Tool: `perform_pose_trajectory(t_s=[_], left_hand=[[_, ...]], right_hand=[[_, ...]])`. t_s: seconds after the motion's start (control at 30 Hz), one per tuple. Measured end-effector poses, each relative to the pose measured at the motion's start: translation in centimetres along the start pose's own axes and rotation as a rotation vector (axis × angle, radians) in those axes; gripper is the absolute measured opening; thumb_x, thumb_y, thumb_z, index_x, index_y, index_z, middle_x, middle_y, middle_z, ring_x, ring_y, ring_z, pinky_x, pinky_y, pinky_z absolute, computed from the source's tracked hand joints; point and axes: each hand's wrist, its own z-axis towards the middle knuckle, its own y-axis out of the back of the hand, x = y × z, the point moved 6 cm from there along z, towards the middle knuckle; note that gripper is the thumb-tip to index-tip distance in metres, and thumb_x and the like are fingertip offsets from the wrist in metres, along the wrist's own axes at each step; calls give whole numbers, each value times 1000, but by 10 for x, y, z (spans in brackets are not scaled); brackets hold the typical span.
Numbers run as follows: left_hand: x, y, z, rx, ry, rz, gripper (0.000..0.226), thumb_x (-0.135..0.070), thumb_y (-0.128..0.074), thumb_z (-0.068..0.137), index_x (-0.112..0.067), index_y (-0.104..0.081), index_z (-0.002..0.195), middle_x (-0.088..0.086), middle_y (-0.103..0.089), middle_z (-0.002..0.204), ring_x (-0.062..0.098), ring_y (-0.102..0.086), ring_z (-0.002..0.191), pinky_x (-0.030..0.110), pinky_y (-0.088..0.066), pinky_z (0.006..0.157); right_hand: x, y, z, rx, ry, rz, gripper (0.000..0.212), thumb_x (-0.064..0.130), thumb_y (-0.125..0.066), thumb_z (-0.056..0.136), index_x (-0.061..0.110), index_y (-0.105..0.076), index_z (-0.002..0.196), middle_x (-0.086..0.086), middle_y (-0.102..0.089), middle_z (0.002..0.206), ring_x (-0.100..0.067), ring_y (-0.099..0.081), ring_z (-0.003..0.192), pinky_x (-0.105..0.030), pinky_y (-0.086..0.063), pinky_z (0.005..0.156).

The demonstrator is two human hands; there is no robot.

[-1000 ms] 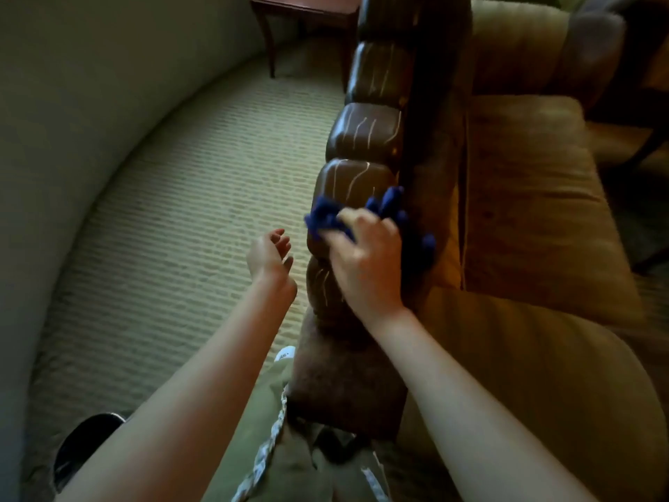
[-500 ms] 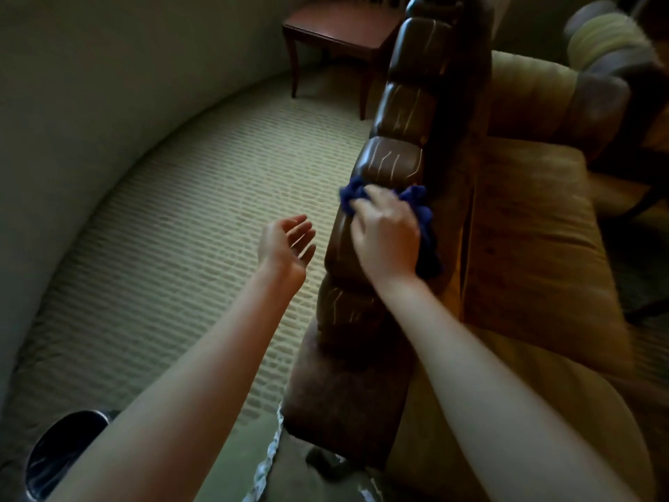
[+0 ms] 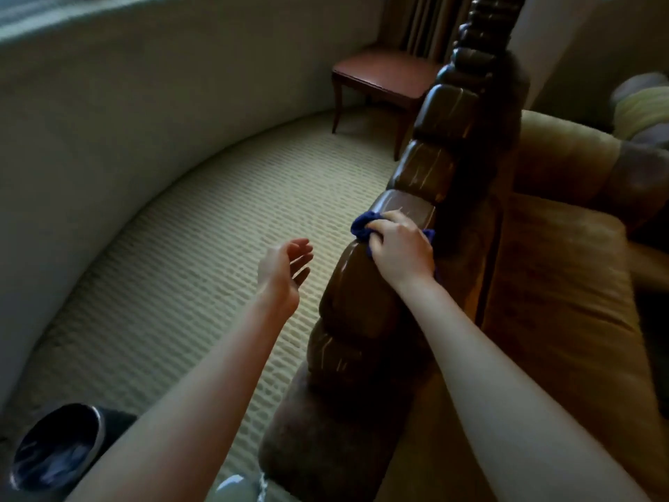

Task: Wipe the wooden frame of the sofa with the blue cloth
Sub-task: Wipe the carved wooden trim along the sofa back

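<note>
Right hand (image 3: 403, 250), blue cloth (image 3: 364, 226) farther along frame (image 3: 409, 208)

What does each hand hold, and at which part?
The right hand grips the bunched blue cloth at its middle, against the wooden frame. The left hand holds nothing.

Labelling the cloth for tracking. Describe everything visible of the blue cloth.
The blue cloth is dark blue, soft-looking fabric, bunched up. Most of it is hidden under the right hand, which grips it and presses it against the top of the carved wooden frame, at a groove between two rounded segments. A crumpled fold sticks out beyond the fingers on the left, and a small corner shows at the hand's right edge. The left hand is apart from it.
</note>
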Motion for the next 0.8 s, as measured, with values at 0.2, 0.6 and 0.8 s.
perform_pose_trajectory(t_s=[0.2,0.6,0.8], left_hand=[[12,-4,-29,-145,-75,-169,26,-6,-36,91,-14,-59,80,-1,-58,79,11,-55,76,23,-41,66],[40,85,-89,-308,-130,94,25,-6,-39,88,-14,-62,83,0,-62,85,14,-56,84,28,-42,75],[64,91,-108,-167,-99,357,24,-4,-39,92,-12,-60,100,2,-60,90,15,-56,86,29,-42,76]], right_hand=[[56,-22,-70,57,526,-16,8,21,-66,64,21,-73,67,3,-68,89,-21,-64,83,-34,-48,84],[55,-19,-44,90,408,-151,23,2,-49,80,7,-70,87,-11,-63,98,-32,-55,99,-39,-33,99],[80,-70,-142,282,689,-229,13,1,-60,77,4,-72,81,-14,-65,97,-31,-59,103,-42,-27,111]])
